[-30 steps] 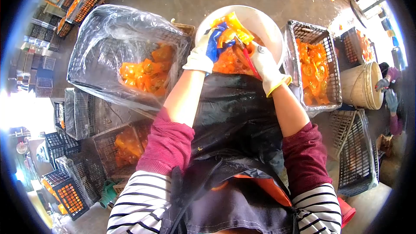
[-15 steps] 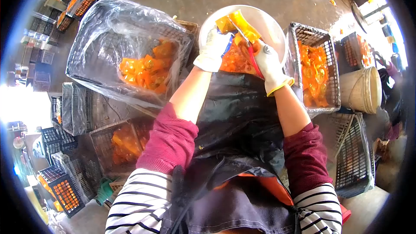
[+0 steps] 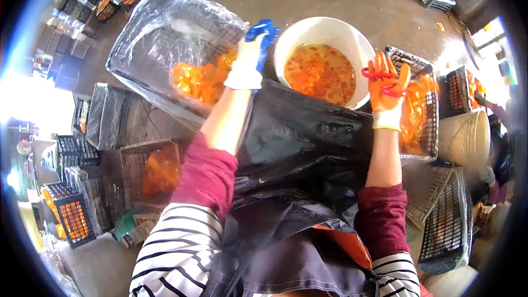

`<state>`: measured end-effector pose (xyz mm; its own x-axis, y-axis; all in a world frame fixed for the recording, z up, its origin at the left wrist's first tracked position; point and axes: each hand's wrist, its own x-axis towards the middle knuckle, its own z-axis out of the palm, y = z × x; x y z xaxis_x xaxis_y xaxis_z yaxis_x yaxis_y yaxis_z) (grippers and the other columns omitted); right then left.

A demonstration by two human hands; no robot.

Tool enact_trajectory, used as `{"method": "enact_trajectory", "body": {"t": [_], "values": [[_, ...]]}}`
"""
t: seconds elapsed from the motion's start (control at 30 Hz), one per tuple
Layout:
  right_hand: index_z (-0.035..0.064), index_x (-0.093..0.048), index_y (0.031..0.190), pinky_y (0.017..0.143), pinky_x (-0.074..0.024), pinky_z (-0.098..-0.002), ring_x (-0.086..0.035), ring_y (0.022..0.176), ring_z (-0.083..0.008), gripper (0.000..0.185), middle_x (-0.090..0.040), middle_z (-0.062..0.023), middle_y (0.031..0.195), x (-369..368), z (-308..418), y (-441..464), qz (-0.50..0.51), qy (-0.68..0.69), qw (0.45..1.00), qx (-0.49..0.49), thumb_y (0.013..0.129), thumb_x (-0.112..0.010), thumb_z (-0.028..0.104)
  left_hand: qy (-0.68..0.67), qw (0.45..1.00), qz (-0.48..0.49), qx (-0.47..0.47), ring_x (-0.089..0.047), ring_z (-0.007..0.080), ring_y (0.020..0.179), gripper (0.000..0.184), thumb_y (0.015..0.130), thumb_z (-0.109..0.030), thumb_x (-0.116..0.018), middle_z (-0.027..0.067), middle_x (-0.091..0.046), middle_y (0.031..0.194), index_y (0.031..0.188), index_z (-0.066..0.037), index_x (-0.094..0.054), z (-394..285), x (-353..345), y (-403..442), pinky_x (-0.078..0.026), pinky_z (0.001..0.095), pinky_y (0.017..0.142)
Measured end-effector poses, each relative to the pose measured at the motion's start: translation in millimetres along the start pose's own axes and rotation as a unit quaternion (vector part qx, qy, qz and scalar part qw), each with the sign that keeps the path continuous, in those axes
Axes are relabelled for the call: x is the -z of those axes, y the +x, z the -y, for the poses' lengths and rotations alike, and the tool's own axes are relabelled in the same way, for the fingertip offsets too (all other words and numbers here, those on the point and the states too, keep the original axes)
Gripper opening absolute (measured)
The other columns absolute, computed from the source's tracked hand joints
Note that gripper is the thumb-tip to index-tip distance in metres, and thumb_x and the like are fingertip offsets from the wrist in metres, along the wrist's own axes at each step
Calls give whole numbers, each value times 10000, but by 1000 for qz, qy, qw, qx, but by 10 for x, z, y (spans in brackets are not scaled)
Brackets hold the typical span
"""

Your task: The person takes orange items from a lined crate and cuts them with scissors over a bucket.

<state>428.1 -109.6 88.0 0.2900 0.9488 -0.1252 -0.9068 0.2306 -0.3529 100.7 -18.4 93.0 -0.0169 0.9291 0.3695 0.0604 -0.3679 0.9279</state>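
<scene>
Right grip [image 3: 387,91] is spread with red handles [image 3: 379,75] hooked on it, best steadied beside white bucket [image 3: 294,38]; left grip [image 3: 254,54], closure not discernible, is held near orange packets [image 3: 193,80] in lined crate [image 3: 144,38].

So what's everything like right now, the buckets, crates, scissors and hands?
White bucket: open, partly filled with orange pieces in liquid.
Left crate: open, plastic-lined, holding orange packets.
Right crate: open, holding orange packets.
Beige bucket: contents hidden.
Left hand: gloved, by the left crate; grip unclear.
Right hand: gloved, fingers extended.
Scissors: red handles at the right hand's fingers; blades unclear.
</scene>
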Motion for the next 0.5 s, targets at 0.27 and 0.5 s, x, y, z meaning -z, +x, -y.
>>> {"method": "enact_trajectory", "body": {"t": [0.27, 0.5], "values": [[-51, -493, 1225, 1056, -373, -424, -587, 1085, -251, 463, -555, -177, 1255, -212, -134, -1, 100, 23, 989, -110, 951, -500, 323, 387, 892, -75, 223, -643, 271, 776, 339, 811, -285, -669, 132, -670, 842, 1068, -70, -618, 1737, 2057, -32, -507, 402, 695], [-21, -455, 1269, 1001, -394, -364, -547, 1083, -187, 482, -560, -106, 1224, -582, -406, 66, 35, -168, 976, -131, 956, -486, 344, 625, 754, 91, 180, -505, 369, 1163, 639, 793, -385, -685, 171, -466, 1342, 1343, -153, -456, 1309, 1665, 282, -431, 407, 963]]}}
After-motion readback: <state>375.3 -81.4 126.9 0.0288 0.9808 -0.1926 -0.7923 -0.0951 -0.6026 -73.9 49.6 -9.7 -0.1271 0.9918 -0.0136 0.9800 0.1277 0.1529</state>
